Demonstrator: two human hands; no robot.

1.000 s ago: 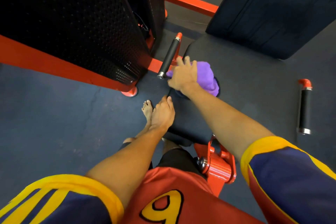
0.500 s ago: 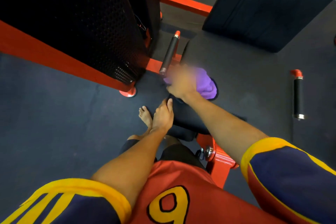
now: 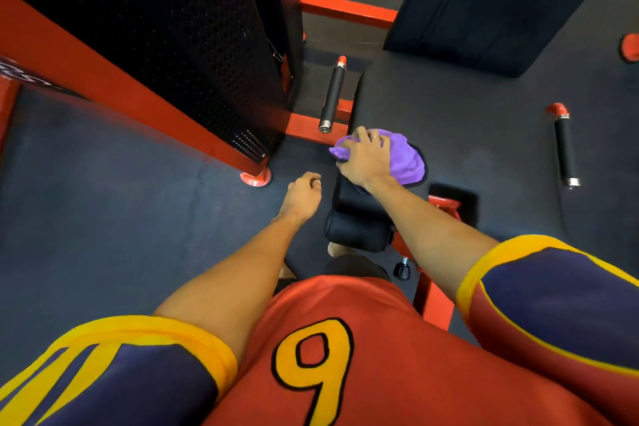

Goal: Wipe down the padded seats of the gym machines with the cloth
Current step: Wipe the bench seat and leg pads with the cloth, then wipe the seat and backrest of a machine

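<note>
Head cam is pointing straight down at the machine, so here's what you've got. Your right hand [image 3: 366, 159] is on top of the purple cloth [image 3: 406, 161], fingers bent down over its bunched left end, so the grip is closed around the cloth and pressing it into the pad. There's a ring on one of those fingers. The cloth sits on the padded seat [image 3: 449, 111], right at the seat's near left corner, with a bit of purple poking out past your fingertips over the edge.

Your left hand [image 3: 304, 192] is hanging in the air just left of the seat. Its grip is loosely curled, holding nothing and touching nothing.

At the near end of the seat there's a rounded black roll pad [image 3: 356, 230], just below your right wrist, and a small black knob [image 3: 401, 270] near that on the red frame. The dark back pad [image 3: 484, 0] stands up at the far right, behind the seat. A black handle with a red end [image 3: 333, 93] sticks out just left of the seat, beyond your right hand, and a matching handle [image 3: 565, 149] is well off to the right.

On the left, the black perforated shroud [image 3: 173, 28] rises up with a red beam [image 3: 103, 79] along its near side, ending in a round red foot [image 3: 256, 178] on the dark floor [image 3: 103, 218]. Your red jersey with the yellow 9 [image 3: 311, 356] fills the bottom.
</note>
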